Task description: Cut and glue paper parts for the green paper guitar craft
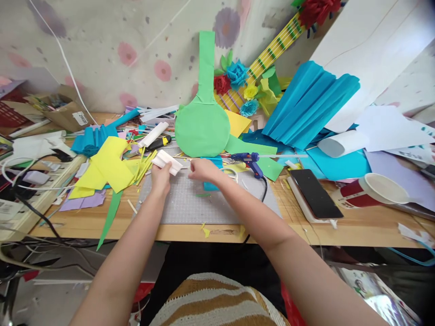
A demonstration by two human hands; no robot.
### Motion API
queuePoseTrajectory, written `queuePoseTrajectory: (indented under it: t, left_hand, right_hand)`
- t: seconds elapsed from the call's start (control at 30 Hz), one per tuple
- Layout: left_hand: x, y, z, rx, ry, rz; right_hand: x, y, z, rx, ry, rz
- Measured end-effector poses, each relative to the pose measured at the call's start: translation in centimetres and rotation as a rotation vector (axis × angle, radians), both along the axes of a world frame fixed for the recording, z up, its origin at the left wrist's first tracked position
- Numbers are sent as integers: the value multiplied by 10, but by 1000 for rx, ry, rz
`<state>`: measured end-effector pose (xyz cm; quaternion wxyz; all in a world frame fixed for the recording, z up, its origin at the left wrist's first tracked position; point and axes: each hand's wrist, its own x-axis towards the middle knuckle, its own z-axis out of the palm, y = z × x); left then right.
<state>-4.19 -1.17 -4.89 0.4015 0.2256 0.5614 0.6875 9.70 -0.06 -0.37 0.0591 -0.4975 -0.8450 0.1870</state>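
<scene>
My left hand (161, 178) pinches a folded strip of white paper (169, 161) above the grey cutting mat (190, 210). Close to its right, my right hand (204, 171) is closed, its fingertips turned toward the strip; what they hold, if anything, is too small to make out. Behind both hands a green paper disc with a long neck (203, 129) leans upright. A blue glue gun (250, 160) lies right of my right hand, its cord running down over the mat. Blue paper (211, 186) is partly hidden under my right hand.
Yellow paper pieces (108, 165) and a power strip (42, 192) lie at the left. On the right are a phone (316, 194), a paper cup (360, 192) and pleated blue paper (307, 106). A decorated yellow paper guitar (275, 47) leans against the wall.
</scene>
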Motion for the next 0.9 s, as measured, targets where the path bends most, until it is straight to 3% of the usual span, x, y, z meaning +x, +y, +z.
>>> queuePoseTrajectory:
  t: [0.13,0.23,0.33,0.47,0.67,0.9]
  left_hand:
    - [47,0,-16,-34,1,-204]
    - [73,-2,-21,-8,41,-360]
    - [80,-6,-19,49,56,-439]
    - [69,-11,-13,84,-6,-525]
    - [50,-16,-10,-7,18,-503]
    - [50,-18,-2,-34,36,-560]
  right_hand:
    - [50,9,-5,-130,547,-188]
    - [66,9,-14,-113,779,-233]
    - [67,7,-22,-144,792,-214]
    - [63,8,-29,-95,743,-249]
    - [68,7,-36,-8,649,-293]
    - [73,-1,-24,52,534,-305]
